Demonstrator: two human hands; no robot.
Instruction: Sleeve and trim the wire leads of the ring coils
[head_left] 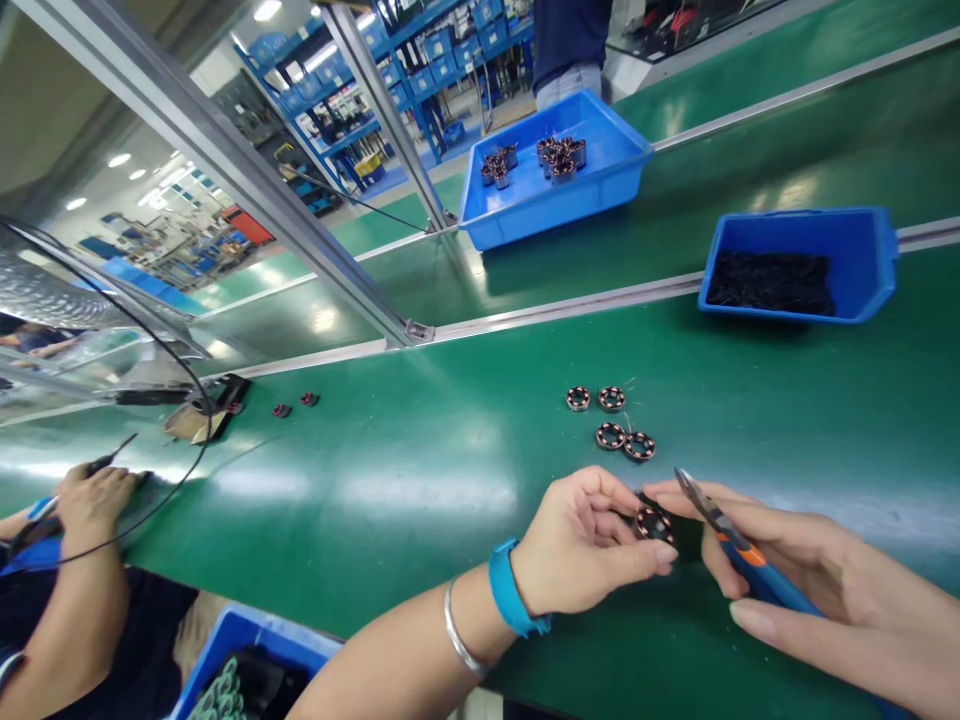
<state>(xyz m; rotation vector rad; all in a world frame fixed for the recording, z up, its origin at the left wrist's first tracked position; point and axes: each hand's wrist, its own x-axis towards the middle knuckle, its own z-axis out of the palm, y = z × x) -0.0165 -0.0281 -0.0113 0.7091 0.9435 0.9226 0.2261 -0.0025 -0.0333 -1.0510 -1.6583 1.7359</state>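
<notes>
My left hand (581,545) pinches a small ring-shaped motor stator (655,526) with copper windings between thumb and fingers, just above the green bench. In my right hand (847,570) rests a pair of cutting pliers (765,575) with blue and orange handles, jaws pointing up and left. My right index finger reaches to the stator's edge; whether it touches cannot be made out. Beyond my hands lie several similar stators: one pair (611,399) farther back, and another pair (639,446) nearer, side by side. Thin wires stick out from some of them.
A blue bin (862,270) with black pieces stands at the right. Across the metal rail, a blue tray (555,205) holds more stators. To the left, a co-worker's hand (94,500) grips a tool beside a black cable (204,440). A blue crate (281,632) stands below the bench edge.
</notes>
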